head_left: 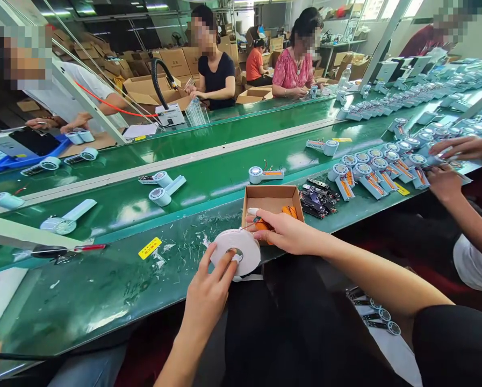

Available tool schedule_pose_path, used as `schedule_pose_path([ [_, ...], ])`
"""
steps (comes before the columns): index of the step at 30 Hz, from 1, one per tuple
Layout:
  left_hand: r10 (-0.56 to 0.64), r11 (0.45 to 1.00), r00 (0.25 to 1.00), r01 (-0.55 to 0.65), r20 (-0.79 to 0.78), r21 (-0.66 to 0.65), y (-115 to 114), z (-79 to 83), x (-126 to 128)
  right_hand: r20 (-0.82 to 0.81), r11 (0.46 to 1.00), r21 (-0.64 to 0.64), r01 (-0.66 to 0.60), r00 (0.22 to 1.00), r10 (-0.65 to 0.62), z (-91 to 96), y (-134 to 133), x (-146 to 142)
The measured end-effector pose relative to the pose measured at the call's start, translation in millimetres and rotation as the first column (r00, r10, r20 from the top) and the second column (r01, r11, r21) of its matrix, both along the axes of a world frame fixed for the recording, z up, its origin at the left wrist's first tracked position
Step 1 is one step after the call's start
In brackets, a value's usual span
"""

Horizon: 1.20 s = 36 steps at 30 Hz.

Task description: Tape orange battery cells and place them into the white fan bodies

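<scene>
My left hand (pixel 211 282) is closed on a roll of white tape (pixel 243 244), with fingers pushed into its core. The roll is held at the table's front edge, and a loose strip hangs below it. My right hand (pixel 291 232) reaches across the front of an open cardboard box (pixel 271 192). Its fingers are closed around an orange battery (pixel 261 224) with thin wires, right beside the roll. A white covering is on one of its fingertips. More orange batteries (pixel 289 211) lie inside the box, partly hidden by my right hand.
Dark circuit boards (pixel 318 198) are piled right of the box. Several light-blue fan housings (pixel 372 172) stand in rows farther right, by a co-worker's hands (pixel 446 180). Other housings (pixel 162 194) lie on the green conveyor belt (pixel 212 166). A yellow label (pixel 149 248) lies left. Co-workers sit opposite.
</scene>
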<state>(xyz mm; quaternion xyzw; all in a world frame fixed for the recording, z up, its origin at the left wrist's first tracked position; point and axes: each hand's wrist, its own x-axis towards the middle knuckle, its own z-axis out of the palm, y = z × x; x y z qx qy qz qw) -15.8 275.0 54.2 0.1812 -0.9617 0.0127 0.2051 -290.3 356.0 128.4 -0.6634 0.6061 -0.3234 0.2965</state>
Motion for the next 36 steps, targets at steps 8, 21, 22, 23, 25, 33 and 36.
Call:
schedule_pose_path([
  [8,-0.126,0.992,0.987,0.122,0.102,0.037,-15.6,28.9,0.4,-0.018,0.985,0.058,-0.165,0.986,0.166,0.7,-2.8,-3.9],
  [21,-0.015,0.927,0.997,0.044,0.079,-0.372,11.2,53.5,-12.8,0.947,0.858,0.023,0.513,0.263,-0.183,-56.4,2.9,41.6],
  [22,0.007,0.934,0.999,0.012,0.054,-0.356,15.2,50.9,-14.7,0.976,0.801,0.037,0.598,0.152,-0.158,-58.2,4.3,55.0],
  [23,0.029,0.942,0.999,-0.017,0.031,-0.335,19.9,47.6,-16.3,0.989,0.755,0.059,0.653,0.065,-0.133,-59.8,5.7,66.8],
  [25,0.038,0.96,0.999,-0.036,0.0,-0.279,31.6,39.1,-18.2,0.994,0.732,0.09,0.675,-0.012,-0.112,-61.2,8.2,79.5],
  [33,0.044,0.998,0.995,-0.047,0.09,0.033,15.7,-4.2,19.7,0.983,0.474,-0.132,0.87,0.176,-0.051,-32.0,29.1,-45.1],
  [36,0.155,0.95,0.97,-0.198,0.189,0.241,-41.5,-10.2,48.6,0.961,0.475,-0.143,0.868,0.236,-0.143,-32.1,55.5,-71.9],
])
